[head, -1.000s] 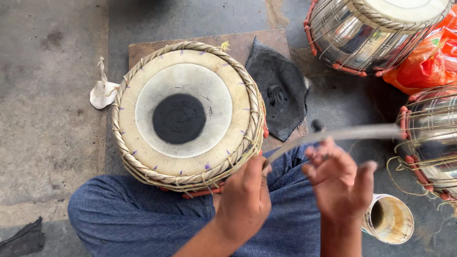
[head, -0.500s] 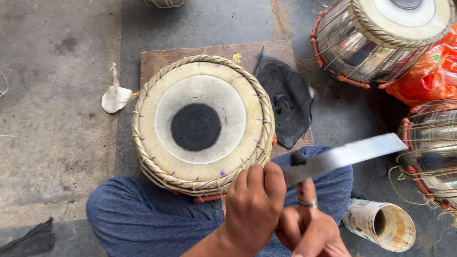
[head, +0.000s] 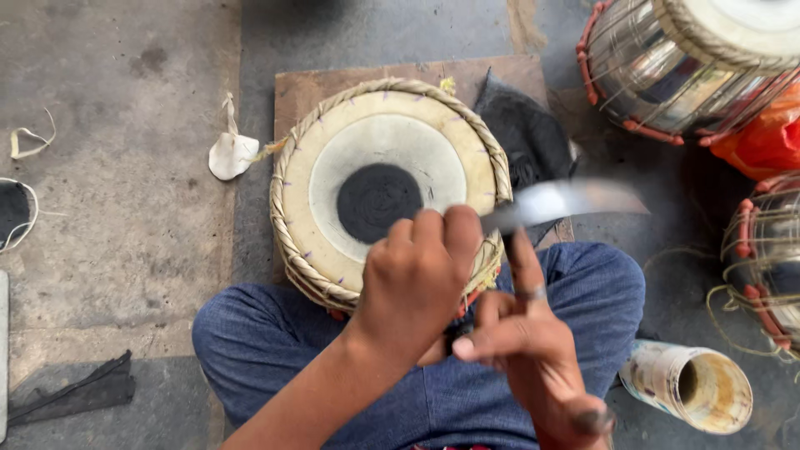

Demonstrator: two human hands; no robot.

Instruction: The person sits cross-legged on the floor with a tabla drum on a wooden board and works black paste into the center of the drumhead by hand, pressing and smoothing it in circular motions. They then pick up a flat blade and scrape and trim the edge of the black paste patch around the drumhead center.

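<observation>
My left hand (head: 421,279) and right hand (head: 521,342) clamp a blurred blade (head: 562,200), perhaps a knife, above a drum (head: 383,179) on a wooden board (head: 312,87) over grey concrete floor (head: 117,200).

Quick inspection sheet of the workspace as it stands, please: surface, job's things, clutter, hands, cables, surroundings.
Surface: grey concrete floor; wooden board under the drum.
Job's things: drum upright on the board, pale skin, black centre spot, woven rim; flat metal blade blurred, over its right edge.
Clutter: white scrap left of the drum; dark cloth to its right; open tin on its side; black strip at lower left.
Hands: left hand closed at the drum's near rim; right hand, ringed, seems to hold the blade's handle end.
Cables: nothing seen; loose cords at far left.
Surroundings: metal drums at right, orange bag between them.
</observation>
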